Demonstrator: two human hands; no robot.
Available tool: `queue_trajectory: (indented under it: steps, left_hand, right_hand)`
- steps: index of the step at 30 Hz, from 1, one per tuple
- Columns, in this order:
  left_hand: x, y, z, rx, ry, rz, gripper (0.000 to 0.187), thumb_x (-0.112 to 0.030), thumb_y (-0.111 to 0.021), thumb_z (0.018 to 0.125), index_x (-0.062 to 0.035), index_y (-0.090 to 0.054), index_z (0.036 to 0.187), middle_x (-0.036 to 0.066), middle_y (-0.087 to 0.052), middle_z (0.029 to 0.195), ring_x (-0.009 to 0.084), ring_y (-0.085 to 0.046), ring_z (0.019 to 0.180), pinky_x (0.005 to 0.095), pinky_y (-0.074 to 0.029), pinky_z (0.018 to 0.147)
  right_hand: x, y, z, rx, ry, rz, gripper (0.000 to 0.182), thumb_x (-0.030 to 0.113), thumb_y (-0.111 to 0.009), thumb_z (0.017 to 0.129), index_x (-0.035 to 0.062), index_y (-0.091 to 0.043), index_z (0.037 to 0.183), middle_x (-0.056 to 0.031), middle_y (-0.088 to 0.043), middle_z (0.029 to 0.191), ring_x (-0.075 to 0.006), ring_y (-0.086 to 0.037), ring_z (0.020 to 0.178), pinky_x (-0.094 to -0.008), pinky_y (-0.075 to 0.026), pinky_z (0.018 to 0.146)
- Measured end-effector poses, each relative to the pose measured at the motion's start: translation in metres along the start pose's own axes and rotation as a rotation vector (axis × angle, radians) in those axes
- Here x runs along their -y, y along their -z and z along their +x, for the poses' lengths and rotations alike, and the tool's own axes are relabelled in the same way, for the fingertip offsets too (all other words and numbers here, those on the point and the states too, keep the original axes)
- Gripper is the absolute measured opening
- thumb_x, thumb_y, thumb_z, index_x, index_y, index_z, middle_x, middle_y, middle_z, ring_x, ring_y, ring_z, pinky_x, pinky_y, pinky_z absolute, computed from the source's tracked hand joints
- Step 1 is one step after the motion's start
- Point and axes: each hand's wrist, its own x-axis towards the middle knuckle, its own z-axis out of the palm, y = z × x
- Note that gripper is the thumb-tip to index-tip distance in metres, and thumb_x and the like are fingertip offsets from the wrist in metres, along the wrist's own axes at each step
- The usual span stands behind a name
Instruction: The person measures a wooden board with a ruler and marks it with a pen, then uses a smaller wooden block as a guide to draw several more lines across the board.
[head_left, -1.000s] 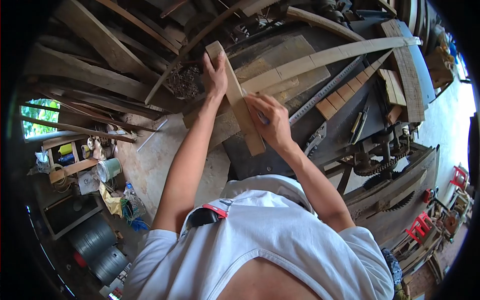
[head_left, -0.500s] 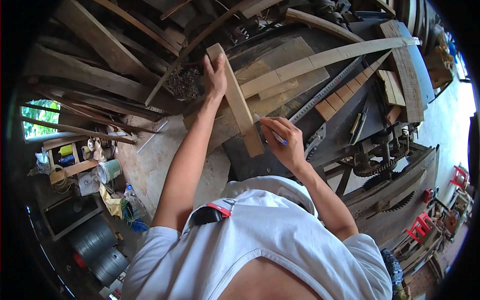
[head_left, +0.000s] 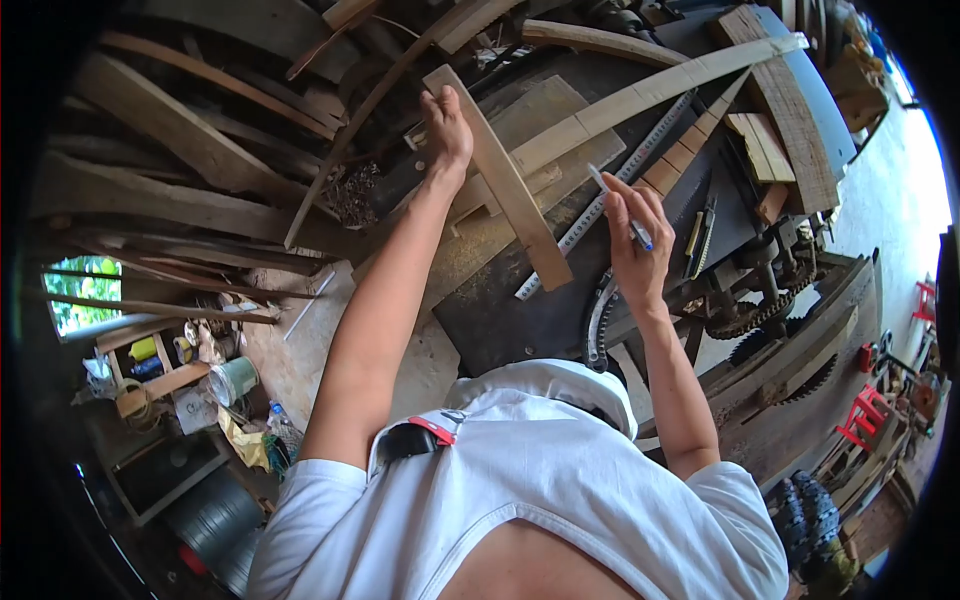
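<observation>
My left hand [head_left: 448, 138] grips the upper end of a flat wooden board [head_left: 512, 185], fingers along its left edge. The board slants down to the right across the work table. In my right hand [head_left: 640, 245] is a white and blue pen [head_left: 597, 178], its tip pointing up and left, apart from the board. A long curved wooden strip [head_left: 640, 105] runs from the board toward the upper right. Between the board and my right hand lies a metal ruler [head_left: 568, 240], and a tapering wooden piece with cross lines [head_left: 700, 140] lies beyond it.
A utility knife [head_left: 706, 235] lies right of my right hand, and a curved dark tool [head_left: 599, 325] below it. Gears [head_left: 770, 300] and a toothed saw blade [head_left: 800, 385] stand at the right. Loose timber [head_left: 190, 140] fills the left; a bucket [head_left: 233, 380] stands lower left.
My right hand with the pen has moved right and up, away from the board. The board's lower end has shifted right and up, while my left hand stays at its upper end.
</observation>
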Motion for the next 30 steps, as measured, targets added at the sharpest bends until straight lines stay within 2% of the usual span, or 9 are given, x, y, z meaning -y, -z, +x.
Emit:
queue_trajectory:
  steps: [2, 8, 10, 12, 18, 20, 23, 27, 30]
  left_hand:
    - [-0.003, 0.001, -0.001, 0.055, 0.024, -0.041, 0.081, -0.053, -0.027, 0.103, 0.0114, -0.012, 0.150, 0.032, -0.018, 0.156, 0.0394, -0.022, 0.146, 0.0394, -0.022, 0.119]
    - [-0.009, 0.001, -0.009, 0.063, 0.048, -0.032, 0.081, -0.053, -0.027, 0.104, 0.0121, -0.011, 0.150, 0.033, -0.017, 0.156, 0.0389, -0.021, 0.146, 0.0386, -0.021, 0.120]
    - [-0.010, -0.001, -0.009, -0.039, 0.049, 0.059, 0.083, -0.054, -0.027, 0.103, 0.0127, -0.010, 0.150, 0.032, -0.015, 0.157, 0.0379, -0.019, 0.147, 0.0374, -0.019, 0.121]
    - [-0.009, -0.001, -0.013, -0.029, 0.082, 0.054, 0.084, -0.055, -0.027, 0.103, 0.0127, -0.009, 0.150, 0.031, -0.014, 0.158, 0.0367, -0.017, 0.148, 0.0365, -0.016, 0.122]
    - [-0.011, -0.003, -0.012, -0.038, 0.083, 0.050, 0.084, -0.056, -0.027, 0.103, 0.0119, -0.009, 0.150, 0.030, -0.014, 0.158, 0.0357, -0.016, 0.148, 0.0362, -0.017, 0.122]
    - [-0.008, -0.003, -0.009, -0.044, 0.082, 0.061, 0.083, -0.055, -0.027, 0.103, 0.0109, -0.010, 0.151, 0.029, -0.014, 0.158, 0.0357, -0.018, 0.148, 0.0365, -0.018, 0.121]
    - [0.002, -0.002, -0.003, -0.014, 0.065, -0.002, 0.081, -0.054, -0.027, 0.104, 0.0097, -0.011, 0.151, 0.029, -0.014, 0.159, 0.0358, -0.020, 0.148, 0.0371, -0.020, 0.121]
    - [-0.015, -0.007, -0.010, -0.056, 0.079, 0.061, 0.079, -0.052, -0.027, 0.104, 0.0091, -0.012, 0.151, 0.029, -0.015, 0.158, 0.0360, -0.022, 0.147, 0.0373, -0.021, 0.120]
    - [-0.015, -0.008, -0.008, -0.038, 0.095, 0.077, 0.078, -0.052, -0.027, 0.104, 0.0088, -0.012, 0.151, 0.029, -0.016, 0.158, 0.0367, -0.022, 0.147, 0.0378, -0.020, 0.120]
  right_hand:
    - [-0.001, 0.000, -0.008, 0.014, -0.082, 0.024, 0.019, 0.011, -0.064, 0.094, 0.0010, -0.071, 0.108, -0.0126, -0.064, 0.084, -0.0237, -0.060, 0.076, -0.0336, -0.048, 0.070]
    - [-0.005, -0.012, -0.019, -0.022, -0.074, 0.050, 0.019, 0.009, -0.066, 0.090, 0.0010, -0.071, 0.106, -0.0138, -0.066, 0.085, -0.0268, -0.062, 0.075, -0.0349, -0.050, 0.069]
    - [-0.003, -0.014, -0.018, 0.012, -0.075, 0.082, 0.019, 0.008, -0.066, 0.089, 0.0009, -0.071, 0.106, -0.0136, -0.066, 0.084, -0.0272, -0.062, 0.075, -0.0349, -0.050, 0.069]
    - [0.000, -0.015, -0.016, 0.021, -0.083, 0.078, 0.020, 0.006, -0.066, 0.087, 0.0011, -0.071, 0.106, -0.0134, -0.066, 0.083, -0.0272, -0.062, 0.074, -0.0348, -0.050, 0.069]
    - [0.000, -0.017, -0.011, 0.061, -0.068, 0.081, 0.020, 0.005, -0.067, 0.086, 0.0019, -0.071, 0.106, -0.0125, -0.067, 0.083, -0.0268, -0.062, 0.074, -0.0350, -0.050, 0.068]
    - [-0.001, -0.017, -0.010, 0.064, -0.029, 0.094, 0.020, 0.005, -0.065, 0.089, 0.0010, -0.071, 0.108, -0.0115, -0.064, 0.079, -0.0218, -0.060, 0.070, -0.0311, -0.048, 0.064]
    - [-0.003, -0.018, -0.012, 0.088, -0.042, 0.111, 0.020, 0.005, -0.064, 0.089, 0.0011, -0.071, 0.108, -0.0122, -0.063, 0.079, -0.0222, -0.060, 0.070, -0.0314, -0.048, 0.065]
    - [-0.006, -0.018, -0.013, 0.100, -0.052, 0.115, 0.021, 0.005, -0.064, 0.089, 0.0010, -0.071, 0.108, -0.0121, -0.064, 0.080, -0.0223, -0.059, 0.071, -0.0316, -0.049, 0.066]
    - [-0.008, -0.017, -0.012, 0.115, -0.070, 0.126, 0.022, 0.003, -0.067, 0.085, 0.0018, -0.071, 0.107, -0.0115, -0.067, 0.085, -0.0266, -0.060, 0.073, -0.0359, -0.049, 0.068]
